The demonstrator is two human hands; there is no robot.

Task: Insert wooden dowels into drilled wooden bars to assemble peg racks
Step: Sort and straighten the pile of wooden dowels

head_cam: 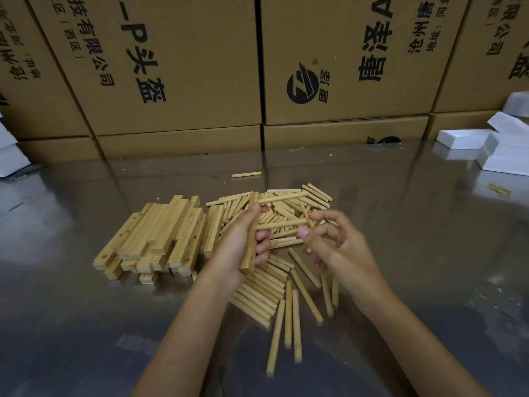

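Steel worktop (429, 253), cartons (177, 67) behind. Left hand (237, 250) grip closed around upright drilled bar (249, 247), dowels (282, 223) projecting rightward from it. Right hand (335, 242) pinches one dowel's end. Loose dowels (274, 293) beneath; bar stack (154, 236) left.

Steel table (400, 253): drilled bars (160, 233), loose dowels (286, 296), white blocks (486, 144).

Both bare forearms reach forward from the lower edge of the view, converging toward the middle. The left hand (239, 242) is closed in a grip, thumb on top and fingers curled underneath, its back turned left. The right hand (336, 243) sits just beside it, palm turned left, thumb and forefinger pinched together, the other fingers loosely curled.
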